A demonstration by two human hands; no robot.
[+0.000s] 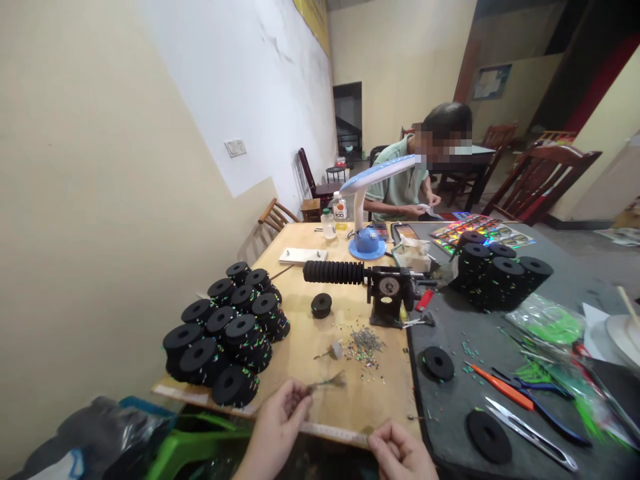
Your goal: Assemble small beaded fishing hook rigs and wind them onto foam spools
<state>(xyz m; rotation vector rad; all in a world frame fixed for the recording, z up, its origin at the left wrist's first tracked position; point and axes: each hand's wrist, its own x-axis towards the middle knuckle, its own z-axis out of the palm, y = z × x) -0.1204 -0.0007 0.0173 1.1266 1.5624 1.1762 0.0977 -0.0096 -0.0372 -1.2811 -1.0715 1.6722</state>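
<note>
Left hand [285, 410] is pinching the thin end of a dark bristly tuft [337, 380] between thumb and fingers; the tuft is pointing rightward, on the near-left side of the black machine [389, 297]. Right hand [400, 452] is curling, thumb and forefinger close together, straight out on the near side of the machine (cannot tell whether anything fine is sitting between them).

A heap of beads and pins [367, 345] is lying just on the near side of the machine, between it and the tuft. Likely trouble: bristles dragging low would be catching those bits and scattering them. The stem is looking slim, so a loose pinch could be letting it twist or slip; a hard one could be bending it.

Stacked foam spools [243, 327] are standing left of the machine. A left forearm swinging wide could be toppling the nearest ones, probably shaking loose the coloured bits on their sides.
</note>
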